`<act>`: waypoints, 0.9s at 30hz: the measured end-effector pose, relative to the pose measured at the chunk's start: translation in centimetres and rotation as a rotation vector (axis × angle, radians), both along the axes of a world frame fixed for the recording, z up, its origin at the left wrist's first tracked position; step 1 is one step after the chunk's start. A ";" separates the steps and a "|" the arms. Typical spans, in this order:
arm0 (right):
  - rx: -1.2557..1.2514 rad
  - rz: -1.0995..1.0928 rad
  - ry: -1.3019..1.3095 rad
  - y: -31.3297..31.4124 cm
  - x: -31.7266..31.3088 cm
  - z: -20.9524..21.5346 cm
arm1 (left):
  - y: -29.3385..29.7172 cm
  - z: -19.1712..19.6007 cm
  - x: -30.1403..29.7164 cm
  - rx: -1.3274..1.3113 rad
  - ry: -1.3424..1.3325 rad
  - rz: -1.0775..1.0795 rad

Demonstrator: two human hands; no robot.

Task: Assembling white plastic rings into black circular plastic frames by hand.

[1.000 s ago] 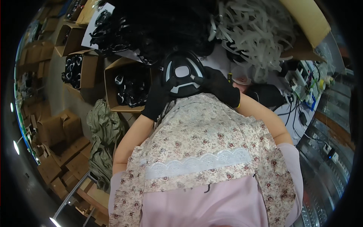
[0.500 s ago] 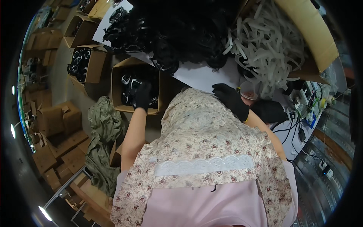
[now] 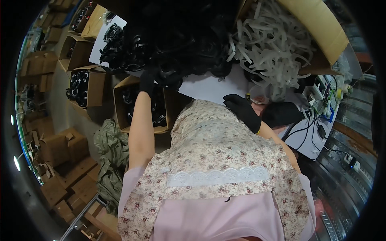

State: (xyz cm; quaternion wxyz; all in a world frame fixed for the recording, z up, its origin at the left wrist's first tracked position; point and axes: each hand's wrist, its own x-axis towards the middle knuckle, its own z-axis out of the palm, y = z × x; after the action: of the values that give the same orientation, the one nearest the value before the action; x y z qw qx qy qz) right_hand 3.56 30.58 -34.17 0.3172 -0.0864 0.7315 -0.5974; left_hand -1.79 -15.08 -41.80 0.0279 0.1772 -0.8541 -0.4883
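- A white table fills the upper middle of the view, its bare sheet showing between the heaps.
- A large heap of black plastic parts covers the table's left and centre, spilling toward its near edge.
- An open cardboard box at the upper right tips out a tangle of white strips onto the table.
- The person's floral apron takes up the lower middle of the view.
- An open carton stands on the floor just beside the table's left edge, holding more black parts; a second carton of the same stands farther left.
- An olive cloth lies crumpled on the floor below the cartons.
- The left hand, in a black glove, reaches over the near carton to the edge of the black heap; the fingers curl onto a black part there, though dark on dark hides whether they truly grip it.
- The right hand, also gloved black, rests at the table's near edge with fingers loosely together, holding nothing visible.
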 end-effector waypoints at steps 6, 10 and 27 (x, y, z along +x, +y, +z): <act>0.018 -0.020 0.033 -1.3 -1.0 0.3 | 5.3 3.1 7.7 -0.526 -0.173 -0.373; -0.069 -0.140 -0.064 -4.7 -2.0 1.4 | 13.2 6.3 9.0 0.400 -0.280 0.006; 0.212 -0.586 0.778 7.3 -11.1 3.0 | 21.9 17.8 2.1 0.644 -0.251 -0.417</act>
State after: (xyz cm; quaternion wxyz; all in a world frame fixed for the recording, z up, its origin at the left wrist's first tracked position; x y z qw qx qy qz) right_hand -7.49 37.83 -31.16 -0.1534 -0.0613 0.8459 -0.5072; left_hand 0.33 6.87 -24.04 -0.2334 0.0581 -0.6718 -0.7006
